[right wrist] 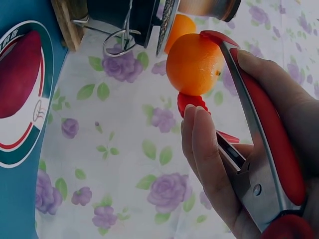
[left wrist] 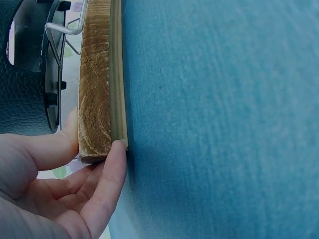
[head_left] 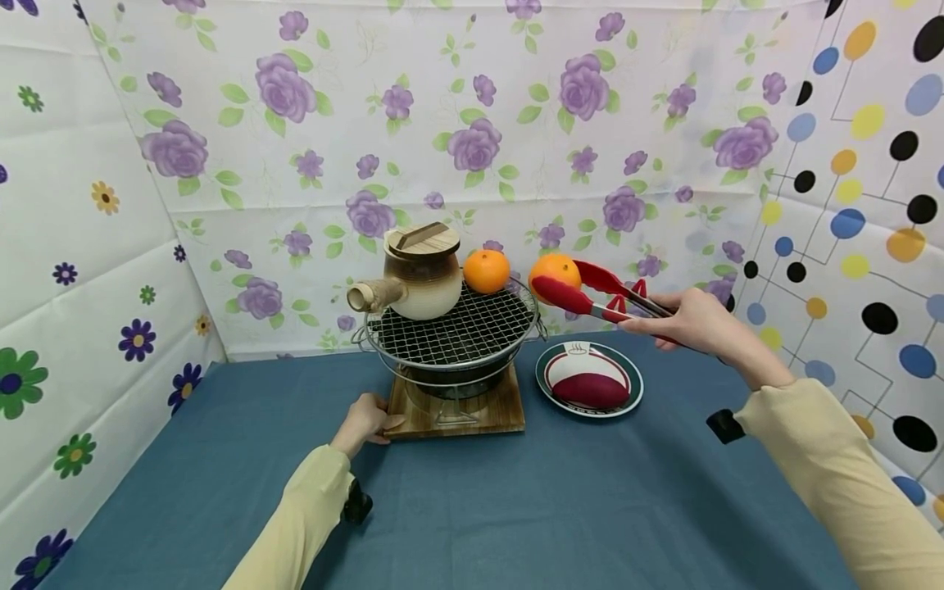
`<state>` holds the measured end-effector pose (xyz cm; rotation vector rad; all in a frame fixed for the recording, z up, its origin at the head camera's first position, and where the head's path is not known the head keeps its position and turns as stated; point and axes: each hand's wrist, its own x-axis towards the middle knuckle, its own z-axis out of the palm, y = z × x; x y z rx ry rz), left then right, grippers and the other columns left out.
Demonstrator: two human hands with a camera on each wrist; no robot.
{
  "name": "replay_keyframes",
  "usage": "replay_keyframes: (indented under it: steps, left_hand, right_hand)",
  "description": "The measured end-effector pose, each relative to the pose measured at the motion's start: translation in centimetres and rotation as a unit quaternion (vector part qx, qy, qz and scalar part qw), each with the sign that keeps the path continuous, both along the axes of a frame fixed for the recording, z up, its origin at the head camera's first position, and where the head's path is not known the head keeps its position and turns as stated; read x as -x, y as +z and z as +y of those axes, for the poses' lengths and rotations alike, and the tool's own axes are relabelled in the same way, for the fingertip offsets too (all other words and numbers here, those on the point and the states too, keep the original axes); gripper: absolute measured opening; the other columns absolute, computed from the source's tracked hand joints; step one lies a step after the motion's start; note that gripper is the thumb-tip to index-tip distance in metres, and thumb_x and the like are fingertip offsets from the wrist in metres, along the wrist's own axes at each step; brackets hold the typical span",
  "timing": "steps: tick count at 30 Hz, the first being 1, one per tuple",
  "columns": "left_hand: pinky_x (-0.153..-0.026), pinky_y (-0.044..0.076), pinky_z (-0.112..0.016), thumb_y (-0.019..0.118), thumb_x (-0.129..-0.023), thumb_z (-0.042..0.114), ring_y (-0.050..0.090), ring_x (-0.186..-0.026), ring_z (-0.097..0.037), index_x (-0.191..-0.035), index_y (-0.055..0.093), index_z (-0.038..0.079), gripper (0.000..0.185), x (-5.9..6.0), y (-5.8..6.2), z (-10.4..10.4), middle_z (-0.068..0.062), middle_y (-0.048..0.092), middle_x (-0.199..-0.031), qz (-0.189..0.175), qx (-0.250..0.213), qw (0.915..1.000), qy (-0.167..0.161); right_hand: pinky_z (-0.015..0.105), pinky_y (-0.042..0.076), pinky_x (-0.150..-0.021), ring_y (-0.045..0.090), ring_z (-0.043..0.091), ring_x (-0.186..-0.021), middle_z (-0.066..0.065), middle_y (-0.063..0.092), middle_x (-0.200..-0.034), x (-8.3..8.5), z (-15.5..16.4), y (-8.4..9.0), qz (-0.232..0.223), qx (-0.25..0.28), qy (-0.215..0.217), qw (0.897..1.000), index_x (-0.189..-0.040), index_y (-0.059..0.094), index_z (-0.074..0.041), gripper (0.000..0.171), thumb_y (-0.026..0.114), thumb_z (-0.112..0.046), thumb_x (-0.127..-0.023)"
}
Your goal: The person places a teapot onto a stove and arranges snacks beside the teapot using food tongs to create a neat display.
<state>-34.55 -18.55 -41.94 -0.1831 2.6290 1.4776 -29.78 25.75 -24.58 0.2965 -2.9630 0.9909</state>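
My right hand grips red tongs that clamp an orange in the air, just right of the round wire grill. In the right wrist view the fingers squeeze the tongs around that orange. A second orange rests on the grill beside a brown ceramic pot with a wooden lid. My left hand holds the front left corner of the wooden board under the stove. Thumb and fingers pinch that board.
A round plate with a dark red sweet potato lies on the blue tablecloth right of the stove, under the tongs. Flowered and dotted panels close in the back and sides. Bare cloth stretches toward me.
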Motion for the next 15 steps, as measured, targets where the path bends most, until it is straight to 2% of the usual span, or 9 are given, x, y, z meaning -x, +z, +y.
replay_keyframes:
  steps: [2,4,6,10,15]
  left_hand:
    - [-0.053,0.055,-0.034,0.067,-0.082,0.003,0.052,-0.056,-0.021,-0.087,0.056,-0.009,0.017,0.0,0.0,0.1,-0.014,0.048,-0.068,0.001,0.0,1.0,0.0]
    - [-0.052,0.055,-0.034,0.067,-0.082,0.003,0.051,-0.054,-0.019,-0.078,0.056,-0.006,0.015,0.0,0.0,0.1,-0.013,0.048,-0.064,0.002,0.002,1.0,-0.002]
    - [-0.052,0.055,-0.034,0.067,-0.082,0.003,0.052,-0.054,-0.019,-0.077,0.056,-0.005,0.014,0.0,0.0,0.1,-0.012,0.047,-0.063,0.004,0.003,1.0,-0.002]
    - [-0.053,0.055,-0.034,0.067,-0.082,0.002,0.053,-0.058,-0.022,-0.088,0.057,-0.01,0.016,0.0,0.0,0.0,-0.014,0.047,-0.069,0.001,0.005,1.0,-0.002]
    - [-0.054,0.055,-0.033,0.067,-0.082,0.003,0.054,-0.062,-0.024,-0.099,0.055,-0.013,0.026,0.0,0.0,0.0,-0.017,0.048,-0.073,-0.002,0.004,1.0,-0.001]
  right_hand:
    - [0.035,0.047,-0.062,0.059,0.022,-0.06,0.009,0.059,-0.065,0.0,-0.2,0.1,0.003,0.001,0.006,1.0,-0.129,0.048,0.0,0.082,0.064,-0.059,-0.073]
    - [0.036,0.047,-0.064,0.06,0.021,-0.06,0.009,0.06,-0.065,0.0,-0.4,0.2,0.006,-0.001,0.013,1.0,-0.128,0.047,0.0,0.081,0.064,-0.058,-0.074]
    - [0.037,0.048,-0.065,0.06,0.021,-0.059,0.008,0.06,-0.065,0.0,-0.6,0.3,0.008,-0.002,0.018,1.0,-0.129,0.047,0.001,0.082,0.063,-0.058,-0.075]
    - [0.035,0.048,-0.064,0.06,0.021,-0.059,0.007,0.06,-0.065,0.0,-1.1,0.4,0.006,0.001,0.019,1.0,-0.132,0.043,0.002,0.086,0.064,-0.057,-0.074]
    - [0.034,0.048,-0.063,0.061,0.021,-0.06,0.007,0.061,-0.065,0.0,-1.6,0.5,0.003,0.003,0.016,1.0,-0.127,0.047,0.003,0.082,0.066,-0.056,-0.074]
